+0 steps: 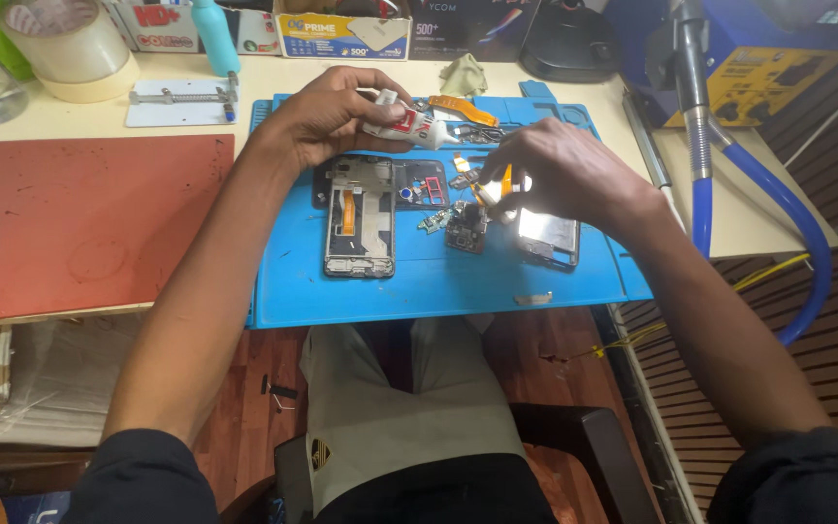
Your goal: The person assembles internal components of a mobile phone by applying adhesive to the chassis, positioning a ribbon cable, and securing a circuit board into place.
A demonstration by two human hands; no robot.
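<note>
Blue mat (pixel 438 291) covers the bench centre; red pad (pixel 89 223) lies left. An opened phone frame (pixel 359 218) rests on the mat below your left hand (pixel 327 116), which is closed round a white glue tube (pixel 409 126), nozzle pointing right. Your right hand (pixel 560 175) pinches a small orange-tabbed part (pixel 492 191) over a loose board (pixel 466 228). Risk, as I judge it: a squeeze drips glue onto the frame; your right wrist could nudge the second phone (pixel 547 236) toward the mat's near edge. Open room: near-left mat.
</note>
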